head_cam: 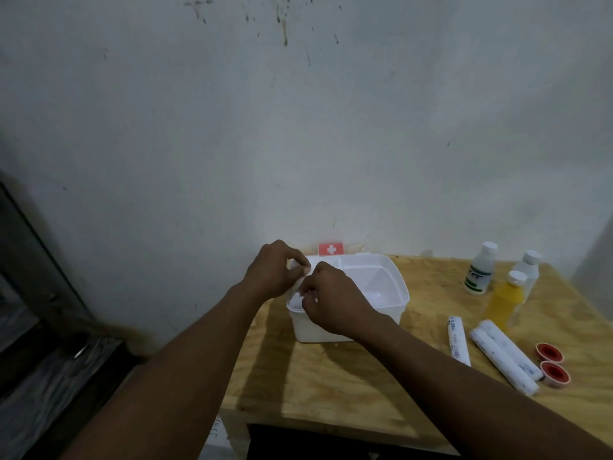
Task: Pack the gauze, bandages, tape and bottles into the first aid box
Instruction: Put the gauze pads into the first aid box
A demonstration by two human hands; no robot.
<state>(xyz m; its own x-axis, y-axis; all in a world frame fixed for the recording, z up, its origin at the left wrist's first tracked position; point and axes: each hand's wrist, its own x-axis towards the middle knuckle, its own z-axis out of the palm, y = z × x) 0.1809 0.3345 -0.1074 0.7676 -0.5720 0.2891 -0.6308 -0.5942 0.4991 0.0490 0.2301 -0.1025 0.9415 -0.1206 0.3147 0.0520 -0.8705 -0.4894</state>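
The white first aid box (381,287) stands open on the wooden table, its lid with a red cross label (331,249) leaning back against the wall. My left hand (275,273) and my right hand (331,298) meet over the box's left end, both pinching a small white item (300,264) above the rim; what it is cannot be told. To the right lie three white bandage rolls (504,356), two red tape rolls (552,363), and three bottles: a white one (481,268), a clear one (529,270) and a yellow one (506,300).
The table (331,386) stands against a stained white wall. Its left edge runs just left of the box, with a dark frame and floor (43,327) beyond. The box's right compartment (374,280) shows a bare white bottom.
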